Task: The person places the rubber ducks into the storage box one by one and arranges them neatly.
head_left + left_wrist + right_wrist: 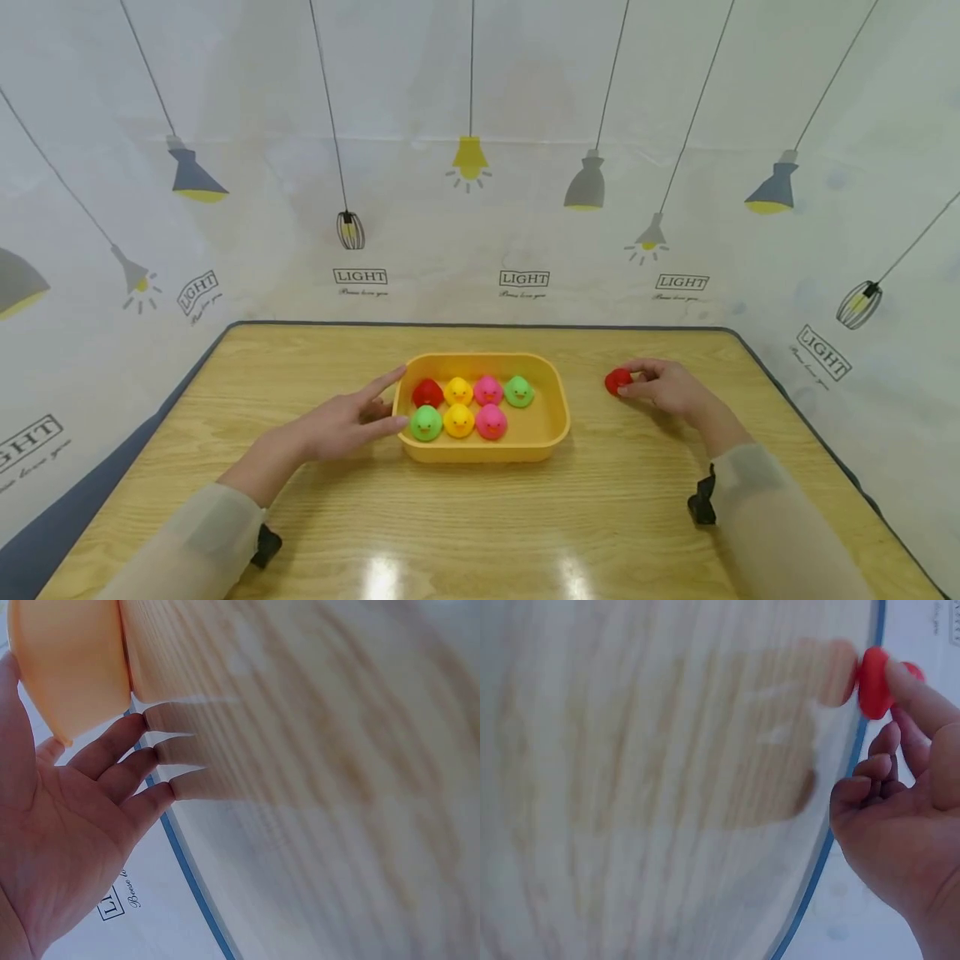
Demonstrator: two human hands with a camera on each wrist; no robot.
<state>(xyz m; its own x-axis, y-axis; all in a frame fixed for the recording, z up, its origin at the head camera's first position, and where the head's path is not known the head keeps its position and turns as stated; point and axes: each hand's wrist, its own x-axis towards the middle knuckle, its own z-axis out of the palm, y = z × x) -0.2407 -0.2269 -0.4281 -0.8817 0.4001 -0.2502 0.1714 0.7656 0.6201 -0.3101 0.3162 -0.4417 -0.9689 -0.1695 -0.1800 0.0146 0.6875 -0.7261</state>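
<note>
My right hand [671, 390] pinches a red toy duck [618, 382] between thumb and fingers, to the right of the yellow tray. In the right wrist view the red duck's reflection shows close beside it on the glossy table; whether they touch I cannot tell. My left hand [341, 425] rests at the left end of the yellow tray [525, 452], thumb and index finger spread against its rim. Inside the tray sit two rows of toy ducks: a red duck [427, 393], yellow ducks [459, 421], pink ducks [491, 422] and green ducks [426, 423].
The tray stands on a glossy wooden table [480, 517] with a dark edge. Behind and at the sides hangs a pale sheet [420, 100] printed with lamps. A black strap piece [702, 500] sits at the right cuff, another strap piece [266, 546] at the left.
</note>
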